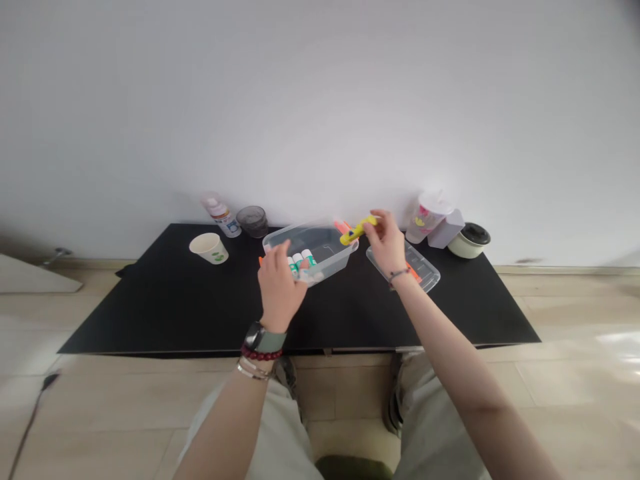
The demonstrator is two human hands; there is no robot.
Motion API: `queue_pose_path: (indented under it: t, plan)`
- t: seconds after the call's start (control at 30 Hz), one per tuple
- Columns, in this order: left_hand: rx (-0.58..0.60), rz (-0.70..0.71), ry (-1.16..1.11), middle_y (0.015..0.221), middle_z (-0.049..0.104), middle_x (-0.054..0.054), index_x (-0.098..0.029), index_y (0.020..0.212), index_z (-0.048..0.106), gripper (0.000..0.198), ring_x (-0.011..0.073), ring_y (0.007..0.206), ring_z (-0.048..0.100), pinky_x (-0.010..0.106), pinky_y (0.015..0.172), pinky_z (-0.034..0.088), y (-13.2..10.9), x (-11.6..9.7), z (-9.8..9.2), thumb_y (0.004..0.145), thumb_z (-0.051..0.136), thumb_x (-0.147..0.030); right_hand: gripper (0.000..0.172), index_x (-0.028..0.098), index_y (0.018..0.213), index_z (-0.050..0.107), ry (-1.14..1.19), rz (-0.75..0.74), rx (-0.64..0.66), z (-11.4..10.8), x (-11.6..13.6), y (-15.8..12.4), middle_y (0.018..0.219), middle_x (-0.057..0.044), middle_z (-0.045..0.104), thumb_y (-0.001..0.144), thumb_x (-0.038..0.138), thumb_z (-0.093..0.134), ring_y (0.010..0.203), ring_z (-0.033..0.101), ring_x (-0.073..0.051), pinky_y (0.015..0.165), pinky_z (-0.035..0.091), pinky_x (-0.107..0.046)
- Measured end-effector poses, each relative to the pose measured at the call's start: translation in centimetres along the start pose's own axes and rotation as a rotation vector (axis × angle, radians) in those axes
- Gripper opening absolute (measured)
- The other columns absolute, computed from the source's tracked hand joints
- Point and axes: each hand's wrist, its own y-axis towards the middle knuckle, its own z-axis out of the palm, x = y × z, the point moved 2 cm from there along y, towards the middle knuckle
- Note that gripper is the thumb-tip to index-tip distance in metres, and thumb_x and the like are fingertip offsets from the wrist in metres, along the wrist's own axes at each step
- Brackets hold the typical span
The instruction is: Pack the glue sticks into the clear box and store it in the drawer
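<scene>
My right hand is nearly closed, pinching a yellow highlighter between thumb and fingertips, just above the far corner of a clear plastic bin. My left hand curves over the bin's near edge beside a row of green-labelled glue sticks; I can't tell whether it has hold of anything. A pink highlighter sits just behind the yellow one. Below my right wrist, a shallow clear tray lies on the black tabletop, with something orange inside it. A paper cup stands left of the bin, and a spray can lies behind it.
</scene>
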Motion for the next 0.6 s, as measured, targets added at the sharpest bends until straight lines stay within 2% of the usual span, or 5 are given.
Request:
queue_pose_path:
  t: [0.13,0.2,0.3,0.47,0.6]
  plan:
    - [0.084,-0.198,0.172,0.139,0.045,0.028,-0.005,0.141,0.038,0.062,0.0395,0.126,0.049,0.049,0.1,0.044,0.8,3.4,1.1,0.091,0.049,-0.04,0.028,0.018,0.119,0.056,-0.304,0.034,0.294,5.7,1.8,3.1,0.101,-0.01,0.07,0.093,0.028,0.056,0.093,0.067,-0.022,0.085,0.049,-0.034]
    - [0.166,-0.254,0.205,0.141,0.043,0.03,-0.002,0.142,0.036,0.063,0.0403,0.127,0.049,0.05,0.101,0.044,0.9,4.1,1.6,0.092,0.048,-0.038,0.026,0.018,0.116,0.059,-0.459,0.069,0.415,8.3,2.2,3.9,0.105,-0.013,0.07,0.093,0.028,0.057,0.099,0.066,-0.025,0.085,0.05,-0.036]
    - [0.304,-0.324,0.12,0.143,0.045,0.028,-0.003,0.147,0.028,0.066,0.0379,0.128,0.051,0.047,0.102,0.044,1.2,4.4,1.6,0.089,0.048,-0.027,0.025,0.013,0.115,0.063,-0.601,0.149,0.56,11.3,1.8,4.3,0.114,-0.018,0.068,0.094,0.025,0.056,0.105,0.065,-0.026,0.084,0.051,-0.035]
    - [0.411,-0.452,0.005,0.148,0.043,0.024,-0.013,0.153,0.021,0.072,0.0395,0.124,0.055,0.051,0.098,0.046,1.5,4.8,0.7,0.087,0.049,-0.027,0.019,0.002,0.101,0.07,-0.652,0.203,0.72,14.7,-0.1,4.8,0.104,-0.025,0.07,0.083,0.007,0.064,0.098,0.069,-0.03,0.082,0.054,-0.038]
    - [0.436,-0.453,-0.023,0.143,0.05,0.023,-0.015,0.154,0.021,0.073,0.0397,0.121,0.058,0.052,0.097,0.046,1.5,4.9,0.5,0.087,0.048,-0.026,0.02,0.001,0.096,0.071,-0.618,0.202,0.788,15.8,-1.4,5.1,0.096,-0.023,0.071,0.079,0.011,0.072,0.093,0.069,-0.029,0.081,0.056,-0.04]
